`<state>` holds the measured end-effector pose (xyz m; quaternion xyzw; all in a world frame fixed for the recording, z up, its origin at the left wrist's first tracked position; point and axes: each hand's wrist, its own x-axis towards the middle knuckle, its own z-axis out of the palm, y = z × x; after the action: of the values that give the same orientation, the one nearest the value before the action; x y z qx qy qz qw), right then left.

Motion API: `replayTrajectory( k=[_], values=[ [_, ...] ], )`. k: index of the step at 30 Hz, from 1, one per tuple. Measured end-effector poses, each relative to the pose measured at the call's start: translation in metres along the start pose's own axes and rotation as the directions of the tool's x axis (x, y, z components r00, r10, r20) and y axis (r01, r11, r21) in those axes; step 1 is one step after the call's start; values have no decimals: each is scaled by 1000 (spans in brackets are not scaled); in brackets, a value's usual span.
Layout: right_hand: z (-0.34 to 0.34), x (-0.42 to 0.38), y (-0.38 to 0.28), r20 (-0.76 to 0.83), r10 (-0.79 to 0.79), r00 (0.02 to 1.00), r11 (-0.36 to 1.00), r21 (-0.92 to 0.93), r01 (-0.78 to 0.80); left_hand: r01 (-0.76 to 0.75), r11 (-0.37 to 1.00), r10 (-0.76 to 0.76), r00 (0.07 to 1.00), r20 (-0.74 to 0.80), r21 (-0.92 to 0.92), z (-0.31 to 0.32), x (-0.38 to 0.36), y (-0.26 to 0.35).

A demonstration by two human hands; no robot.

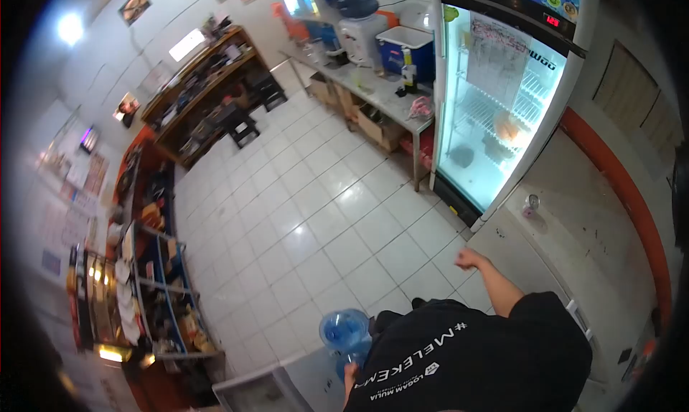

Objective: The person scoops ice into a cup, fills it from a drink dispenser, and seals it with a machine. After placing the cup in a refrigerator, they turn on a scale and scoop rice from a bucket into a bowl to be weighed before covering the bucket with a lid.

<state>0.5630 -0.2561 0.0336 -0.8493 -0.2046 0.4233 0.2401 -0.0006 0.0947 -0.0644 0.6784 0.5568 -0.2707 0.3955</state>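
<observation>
At our left hand (pixel 350 373) is a see-through blue jug (pixel 343 329), low on our left side, its round body reaching away from us; that hand is right at the jug's near end, and how its fingers close there we cannot tell; our right hand (pixel 470 258) is out ahead, apart from the jug, fingers loosely curled in, with nothing to be seen in it.

With just one hand at the jug, smooth plastic could slip or turn in our fingers, more so if it is wet or heavy; a careless swing could bump it on the pale frame (pixel 244 380) beside it, or drop it near our shoe (pixel 418 303); on our right, a wide sweep of the arm might catch the can (pixel 531 202), which stands upright on the chest freezer (pixel 567 232).

The floor (pixel 301 232) is pale square tile with dark joints; it shines under the lamps, and would likely be slick if water fell on it; past the freezer stands a lit glass-door fridge (pixel 495 118) with wire racks; next to it a metal table (pixel 359 82) bears a blue cooler (pixel 402 53) and a water dispenser (pixel 359 42); packed shelves (pixel 154 268) line the left side; farther off, dark stools (pixel 239 125) stand by a wooden rack (pixel 204 89) full of small goods.
</observation>
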Motion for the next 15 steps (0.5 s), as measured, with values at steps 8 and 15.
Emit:
replayTrajectory(
  k=[8,15],
  values=[
    [-182,159,-254,-557,-168,814,868,307,390,39,975,2,982,187,-219,-126,104,133],
    [-111,244,-194,-271,33,962,989,146,7,-76,987,117,944,307,-141,-295,257,270]
  ],
)
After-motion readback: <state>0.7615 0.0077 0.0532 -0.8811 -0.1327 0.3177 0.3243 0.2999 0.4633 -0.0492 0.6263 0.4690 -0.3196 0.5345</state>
